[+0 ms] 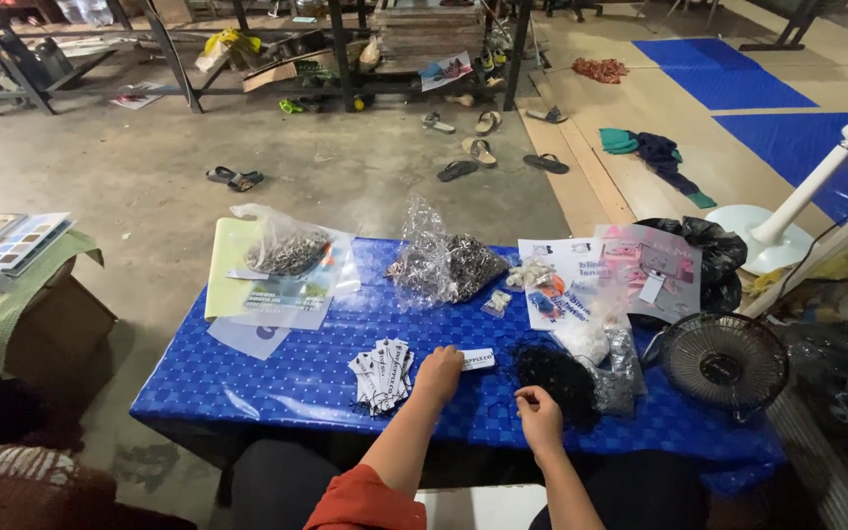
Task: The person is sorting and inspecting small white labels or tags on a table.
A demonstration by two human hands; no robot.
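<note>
My left hand [439, 374] rests on the blue checked table [277, 378], its fingers pinching the end of a small white tag [479, 359]. To its left lies a fanned pile of several white tags [382, 373]. My right hand [539, 413] sits at the near edge of a heap of black string loops [554, 377], with the fingers curled on a few strands. A clear bag of grey metal pieces [447, 265] stands at the table's middle back.
Another clear bag of metal bits [287, 253] lies on printed sheets at back left. Printed leaflets [561, 280] and small bags sit at right. A small black fan [725, 361] stands on the right edge. A white pedestal fan [787, 211] and sandals [235, 178] are on the floor.
</note>
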